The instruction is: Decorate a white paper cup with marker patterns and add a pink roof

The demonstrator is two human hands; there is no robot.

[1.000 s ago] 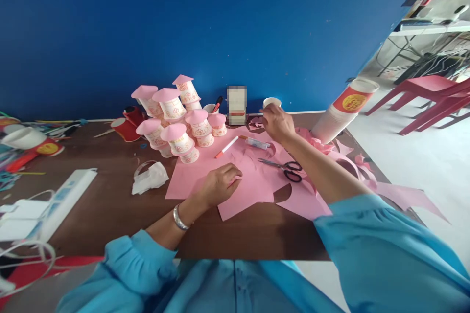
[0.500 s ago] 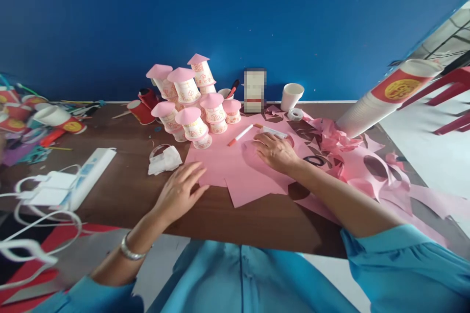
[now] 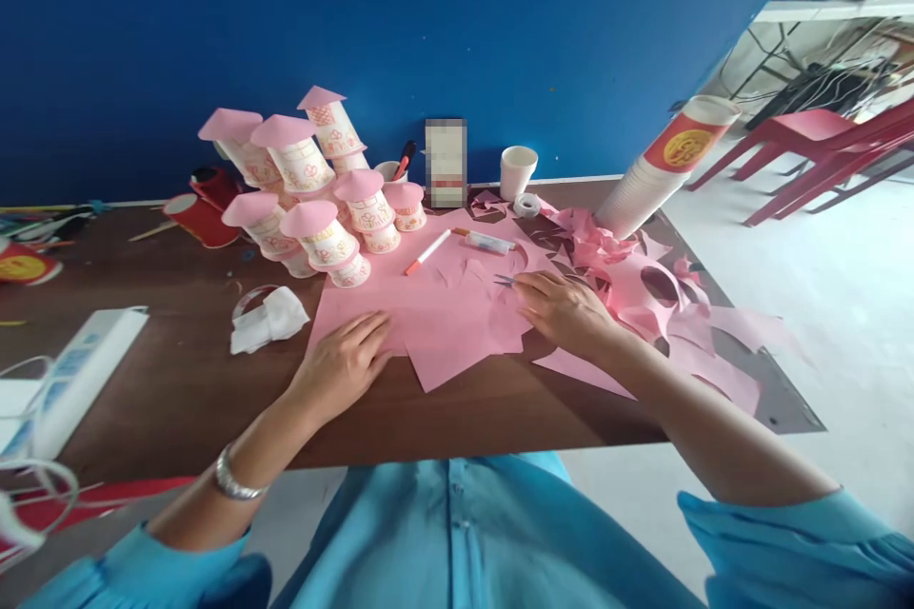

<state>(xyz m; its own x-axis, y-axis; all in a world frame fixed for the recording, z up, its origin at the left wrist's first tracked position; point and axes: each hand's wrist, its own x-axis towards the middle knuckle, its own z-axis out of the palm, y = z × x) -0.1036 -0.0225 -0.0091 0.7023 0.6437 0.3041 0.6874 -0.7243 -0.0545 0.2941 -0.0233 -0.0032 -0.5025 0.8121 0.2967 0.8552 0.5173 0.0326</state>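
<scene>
My left hand (image 3: 347, 357) lies with stretched fingers on the lower left edge of the pink paper (image 3: 428, 309) and holds nothing. My right hand (image 3: 564, 309) is closed around a small pair of scissors (image 3: 505, 281). Only the blades show, pointing left over the paper; the handles are hidden under my hand. Above, a white marker with a red tip (image 3: 427, 253) and a second marker (image 3: 484, 241) lie on the paper. To the left stand several towers of decorated paper cups (image 3: 328, 243) with pink cone roofs.
Pink paper scraps (image 3: 643, 285) cover the table's right side, near a leaning stack of paper cups (image 3: 646, 176). At the back are a white cup (image 3: 517, 173), a tape roll (image 3: 526, 205) and a blurred upright object (image 3: 447, 162). A power strip (image 3: 82, 381) lies left.
The view has turned to the right. My right hand has moved from beside the markers to the scissors and closed on them. My left hand now rests on the paper's edge.
</scene>
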